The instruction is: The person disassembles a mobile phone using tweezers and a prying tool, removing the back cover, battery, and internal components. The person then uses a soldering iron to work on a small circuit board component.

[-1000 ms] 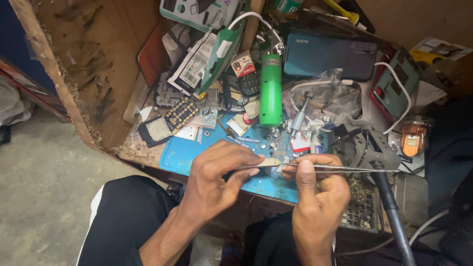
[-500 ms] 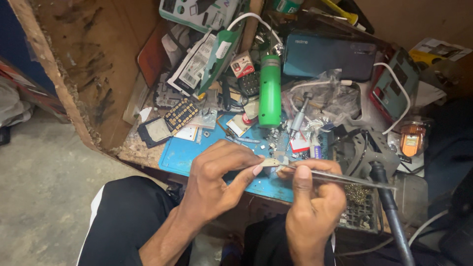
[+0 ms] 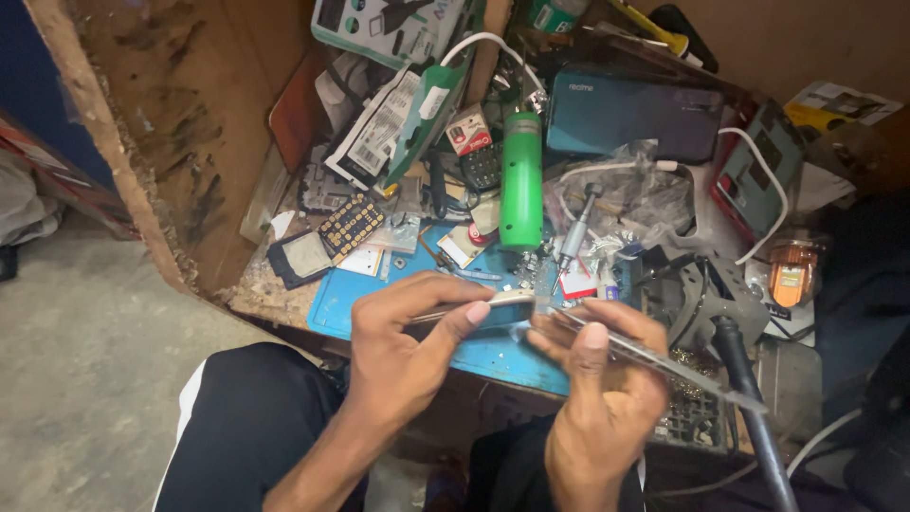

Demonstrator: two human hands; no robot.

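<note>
The person's left hand is closed around a small, flat, pale phone-like device, thumb laid along its upper edge and fingers curled beneath, holding it edge-on just above the near edge of a blue rubber work mat. The right hand sits just beside it, thumb and fingers pinched shut on a pair of long, thin metal tweezers; the tips meet the right end of the device, and the rear of the tool runs down and to the right past the wrist. Both hands hover over the person's lap in dark trousers. Beyond them, a bright green cylindrical tool lies lengthwise at the far side of the mat, with a small silver rotary handpiece just to its right on crinkled clear plastic. A dark keypad circuit board with gold contacts lies to the left, near the worn wooden bench edge. Farther back sits a dark teal rectangular box, and a white cable loops at the right. A black soldering-iron handle slants across the lower right corner.
</note>
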